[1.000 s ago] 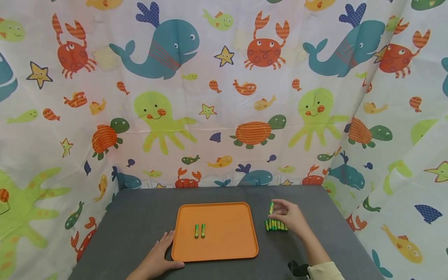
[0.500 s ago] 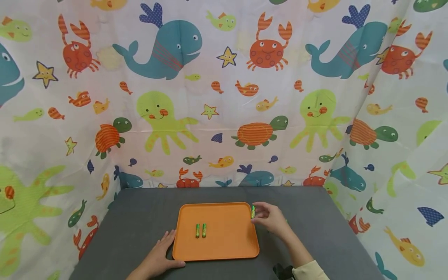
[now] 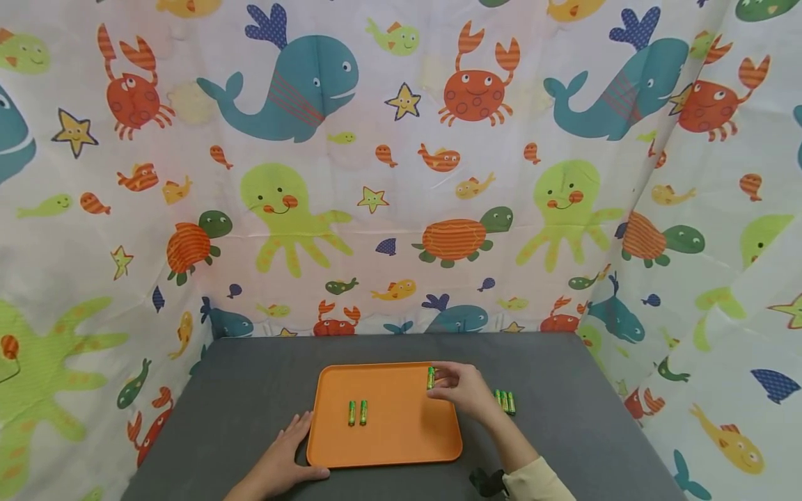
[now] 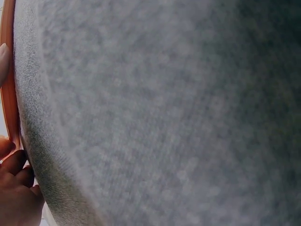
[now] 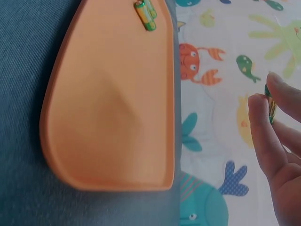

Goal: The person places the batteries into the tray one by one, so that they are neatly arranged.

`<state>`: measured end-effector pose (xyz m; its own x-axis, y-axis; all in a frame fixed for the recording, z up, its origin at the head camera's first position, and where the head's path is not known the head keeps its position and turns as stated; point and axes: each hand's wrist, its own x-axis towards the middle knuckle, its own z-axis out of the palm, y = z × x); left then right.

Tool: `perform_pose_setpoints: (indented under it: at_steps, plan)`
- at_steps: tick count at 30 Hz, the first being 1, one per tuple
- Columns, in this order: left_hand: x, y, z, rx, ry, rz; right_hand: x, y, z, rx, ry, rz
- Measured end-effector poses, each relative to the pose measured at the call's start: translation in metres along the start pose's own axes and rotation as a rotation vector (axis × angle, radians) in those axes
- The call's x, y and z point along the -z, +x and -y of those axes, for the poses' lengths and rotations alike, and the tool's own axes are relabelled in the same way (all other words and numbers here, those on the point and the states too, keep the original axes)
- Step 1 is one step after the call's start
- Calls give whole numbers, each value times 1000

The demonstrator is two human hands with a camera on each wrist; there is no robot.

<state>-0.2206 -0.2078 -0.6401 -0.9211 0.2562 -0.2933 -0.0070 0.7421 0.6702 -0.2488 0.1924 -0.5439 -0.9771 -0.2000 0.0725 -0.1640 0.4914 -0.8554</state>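
Between thumb and fingertips, my right hand (image 3: 464, 391) pinches a green battery (image 3: 430, 378), raised over the back right part of the orange tray (image 3: 401, 445). The right wrist view also shows this pinch, with the battery (image 5: 271, 103) partly covered by the fingers. Two more batteries lie side by side on the left half of the tray, a left one (image 3: 352, 413) and a right one (image 3: 363, 412). At the tray's front left corner rests my left hand (image 3: 278, 456), fingers along the left edge and thumb at the front edge. Its view shows mostly blurred grey cloth.
Right of the tray, several green batteries (image 3: 504, 402) stand in a row on the grey table (image 3: 532, 445), partly hidden by the right forearm. A curtain (image 3: 401, 209) printed with sea animals hangs behind the table and along both sides.
My right hand has carried a battery leftward from the row at the right to above the tray. The left hand and the two batteries on the tray have stayed put.
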Motion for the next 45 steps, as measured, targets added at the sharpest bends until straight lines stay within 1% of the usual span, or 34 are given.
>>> perform_pose_setpoints:
  at_steps: [8,12,19,24,30,36,42,45]
  plan:
    - [-1,1,3,-11,10,0,-20,5,7,12,-7,79]
    - [-1,1,4,-13,6,6,-33,9,7,26,-3,94]
    - [-2,-1,2,13,7,-5,-57,16,3,39,26,103]
    - [-2,-3,0,11,10,-6,-71,20,0,18,31,89]
    - [-3,-2,0,11,11,-10,-88,25,0,-11,65,98]
    - [-1,-2,0,1,9,-2,-107,27,-4,-3,80,118]
    - [-2,-3,-1,1,11,-5,-120,32,-10,-59,121,142]
    - [-3,-2,-1,1,14,-9,-125,37,-10,-71,117,157]
